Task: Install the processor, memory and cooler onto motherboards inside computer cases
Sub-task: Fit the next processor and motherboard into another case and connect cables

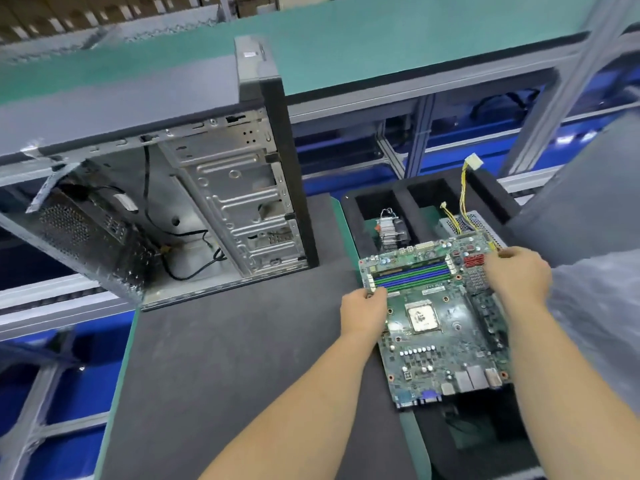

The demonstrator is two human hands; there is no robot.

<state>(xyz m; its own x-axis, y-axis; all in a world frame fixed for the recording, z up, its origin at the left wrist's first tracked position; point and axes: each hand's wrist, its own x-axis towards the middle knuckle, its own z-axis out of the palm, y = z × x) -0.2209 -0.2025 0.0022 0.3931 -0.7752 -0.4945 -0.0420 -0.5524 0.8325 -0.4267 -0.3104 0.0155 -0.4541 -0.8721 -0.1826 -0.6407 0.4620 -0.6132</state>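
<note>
Both hands grip the motherboard [436, 317] by opposite edges, left hand [363, 311] nearer the open computer case [180, 216] (which lies leftward), right hand [516, 275] farther.

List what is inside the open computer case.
Inside the computer case are black cables, a perforated metal box at the left and empty metal drive bays. No motherboard is fitted; the motherboard is outside, held by both hands. The box hides whatever lies behind it.
</note>
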